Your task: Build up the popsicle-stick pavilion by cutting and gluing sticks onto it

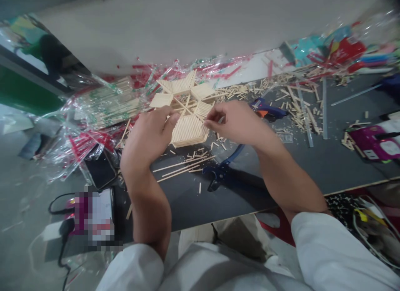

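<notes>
A star-shaped structure of thin wooden sticks [190, 130] lies on the dark table, its sections built from stacked rows around crossed sticks. My left hand [146, 134] is closed at its left side, thumb and index finger against the edge; the other fingers are partly hidden. At the right edge of the structure, my right hand [236, 121] has its fingertips pinched together, and whatever is between them is too small to make out. Several long loose sticks [184, 166] lie in front of the structure. Beside them rests a blue hand cutter [221, 171], its jaws toward the left.
A blue glue gun [271, 110] lies behind my right wrist. Cut stick pieces [300, 116] litter the table's right side. Plastic-wrapped stick bundles [114, 100] are at the back left, above a dark phone [100, 169]. A purple box [371, 141] stands far right.
</notes>
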`<state>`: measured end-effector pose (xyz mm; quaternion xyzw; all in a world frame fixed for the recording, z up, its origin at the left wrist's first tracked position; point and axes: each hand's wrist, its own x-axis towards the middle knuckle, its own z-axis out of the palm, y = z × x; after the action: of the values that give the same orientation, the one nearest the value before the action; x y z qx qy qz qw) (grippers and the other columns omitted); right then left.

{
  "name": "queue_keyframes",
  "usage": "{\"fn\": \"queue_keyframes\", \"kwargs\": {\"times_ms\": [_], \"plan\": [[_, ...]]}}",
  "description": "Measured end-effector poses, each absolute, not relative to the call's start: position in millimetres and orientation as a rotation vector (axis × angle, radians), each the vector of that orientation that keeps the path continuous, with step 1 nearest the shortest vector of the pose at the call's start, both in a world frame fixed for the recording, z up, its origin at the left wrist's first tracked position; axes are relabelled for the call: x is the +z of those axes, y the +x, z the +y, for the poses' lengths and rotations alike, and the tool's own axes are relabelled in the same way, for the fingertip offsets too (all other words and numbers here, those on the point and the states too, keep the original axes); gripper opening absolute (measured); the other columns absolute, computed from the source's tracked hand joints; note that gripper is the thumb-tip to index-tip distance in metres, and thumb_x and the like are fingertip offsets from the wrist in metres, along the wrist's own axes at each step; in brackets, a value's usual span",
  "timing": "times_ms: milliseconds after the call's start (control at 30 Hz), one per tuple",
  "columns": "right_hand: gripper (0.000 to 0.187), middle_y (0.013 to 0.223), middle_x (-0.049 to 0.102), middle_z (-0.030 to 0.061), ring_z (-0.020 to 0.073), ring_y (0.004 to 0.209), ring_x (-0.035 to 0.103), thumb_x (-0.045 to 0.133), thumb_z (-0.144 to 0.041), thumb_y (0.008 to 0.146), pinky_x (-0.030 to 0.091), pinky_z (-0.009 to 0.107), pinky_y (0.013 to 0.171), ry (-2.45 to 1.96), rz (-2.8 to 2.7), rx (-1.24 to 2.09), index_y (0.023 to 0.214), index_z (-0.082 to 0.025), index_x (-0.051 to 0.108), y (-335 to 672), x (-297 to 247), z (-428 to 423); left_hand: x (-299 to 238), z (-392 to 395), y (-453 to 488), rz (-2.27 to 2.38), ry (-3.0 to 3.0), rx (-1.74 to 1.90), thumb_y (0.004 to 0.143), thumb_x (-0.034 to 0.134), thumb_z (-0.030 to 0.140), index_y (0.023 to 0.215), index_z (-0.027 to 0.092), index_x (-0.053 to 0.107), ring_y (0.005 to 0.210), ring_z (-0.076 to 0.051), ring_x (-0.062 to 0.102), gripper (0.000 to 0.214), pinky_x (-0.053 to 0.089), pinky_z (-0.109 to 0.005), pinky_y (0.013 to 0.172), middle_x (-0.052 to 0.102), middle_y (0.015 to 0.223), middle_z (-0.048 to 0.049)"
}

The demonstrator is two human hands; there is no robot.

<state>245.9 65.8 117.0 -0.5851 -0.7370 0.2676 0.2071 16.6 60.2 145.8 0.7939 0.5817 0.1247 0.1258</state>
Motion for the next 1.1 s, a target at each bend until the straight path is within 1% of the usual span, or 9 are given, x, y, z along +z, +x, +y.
{"fn": "queue_keyframes", "kwargs": {"times_ms": [133,367,633,733,800,867,933,1033,1100], "plan": [[0.007,0.082,0.077,0.006,0.0199,0.075,0.07,0.073,-0.023,0.088,0.052,0.035,0.074,-1.6,-1.983,0.828,0.083,-0.018,0.076,245.4,112.3,68.7,148.3,60.5,13.5,1.719,2.279,0.36,0.106,0.046,0.04,0.102,0.025,0.076,0.091,-0.026,0.07,0.034,0.05,-0.038,0.085,0.075,0.086,-0.0078],[0.002,0.08,0.075,0.0065,0.021,0.074,0.069,0.073,-0.02,0.082,0.054,0.036,0.07,-1.599,-1.927,0.908,0.082,-0.018,0.074,245.7,111.0,71.2,153.2,58.0,1.2,1.788,2.204,0.389,0.105,0.044,0.039,0.101,0.024,0.073,0.097,-0.027,0.07,0.033,0.049,-0.04,0.091,0.076,0.093,-0.0066],[0.014,0.081,0.076,0.0056,0.0224,0.078,0.071,0.077,-0.033,0.086,0.056,0.039,0.078,-1.529,-1.988,0.788,0.083,-0.021,0.074,245.0,110.2,66.5,158.1,55.2,-2.7,1.816,2.165,0.387,0.105,0.043,0.044,0.092,0.025,0.066,0.095,-0.03,0.066,0.032,0.046,-0.045,0.09,0.071,0.09,-0.0058],[0.016,0.081,0.076,0.0053,0.0219,0.077,0.07,0.076,-0.034,0.089,0.057,0.039,0.078,-1.552,-1.96,0.716,0.081,-0.021,0.071,239.9,101.7,68.9,157.8,55.5,-4.8,1.79,2.17,0.396,0.107,0.041,0.046,0.087,0.027,0.061,0.092,-0.028,0.063,0.034,0.045,-0.045,0.088,0.07,0.089,-0.0046],[0.013,0.083,0.076,0.0052,0.0223,0.077,0.07,0.072,-0.032,0.093,0.057,0.04,0.081,-1.571,-1.959,0.599,0.085,-0.021,0.072,236.0,97.1,69.3,156.8,55.5,-6.4,1.795,2.161,0.403,0.107,0.041,0.047,0.084,0.028,0.059,0.091,-0.028,0.062,0.035,0.046,-0.044,0.087,0.07,0.087,-0.004],[0.012,0.094,0.079,0.0084,0.0255,0.088,0.073,0.066,-0.028,0.098,0.058,0.044,0.087,-1.557,-2.004,0.419,0.098,-0.02,0.075,231.4,95.5,65.8,155.2,55.9,-7.8,1.803,2.152,0.416,0.107,0.042,0.047,0.086,0.028,0.062,0.093,-0.028,0.063,0.035,0.047,-0.042,0.088,0.07,0.084,-0.0034],[0.022,0.118,0.079,0.0147,0.0313,0.112,0.073,0.059,-0.023,0.104,0.057,0.05,0.1,-1.46,-2.131,0.253,0.117,-0.017,0.075,225.7,96.5,57.1,153.5,56.7,-8.6,1.817,2.154,0.429,0.106,0.044,0.045,0.087,0.027,0.065,0.094,-0.028,0.065,0.034,0.048,-0.041,0.089,0.071,0.082,-0.0034],[0.043,0.156,0.062,0.0221,0.0354,0.149,0.055,0.056,-0.026,0.109,0.045,0.055,0.124,-1.172,-2.454,0.19,0.147,-0.009,0.064,215.6,97.6,37.2,151.8,58.3,-8.3,1.819,2.184,0.422,0.106,0.045,0.042,0.085,0.025,0.063,0.094,-0.027,0.067,0.033,0.047,-0.04,0.087,0.072,0.087,-0.0049],[0.058,0.168,0.05,0.0243,0.0353,0.159,0.045,0.057,-0.036,0.111,0.038,0.053,0.131,-1.027,-2.633,0.22,0.158,-0.002,0.054,209.8,95.9,25.1,152.0,58.8,-7.6,1.813,2.196,0.425,0.106,0.046,0.039,0.082,0.025,0.06,0.093,-0.026,0.068,0.031,0.047,-0.039,0.086,0.071,0.088,-0.0058]]}}
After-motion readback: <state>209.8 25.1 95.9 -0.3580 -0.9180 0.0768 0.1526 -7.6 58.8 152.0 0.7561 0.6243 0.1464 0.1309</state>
